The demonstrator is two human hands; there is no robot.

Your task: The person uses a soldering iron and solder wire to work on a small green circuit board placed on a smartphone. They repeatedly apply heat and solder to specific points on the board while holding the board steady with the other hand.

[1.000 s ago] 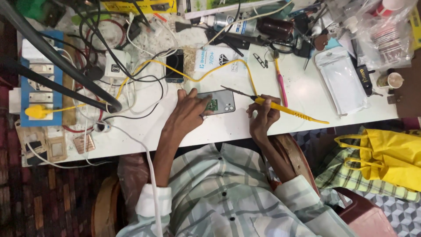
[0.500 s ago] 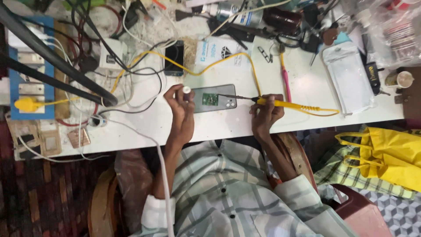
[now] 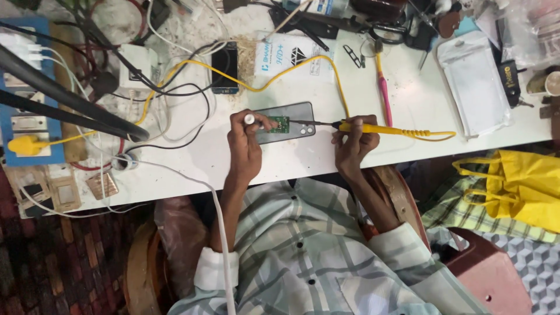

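I see a yellow-handled soldering iron (image 3: 373,128) with a yellow cord, a grey phone (image 3: 291,121) carrying a small green board (image 3: 280,123), and a white table (image 3: 291,157). My shirt (image 3: 303,256) is pale green plaid; far left sits a blue power strip (image 3: 26,93), right a yellow bag (image 3: 519,186).

Phone (image 3: 291,119) on table (image 3: 408,111), between hands

Glossy grey phone back (image 3: 297,119); yellow plastic iron (image 3: 373,128).
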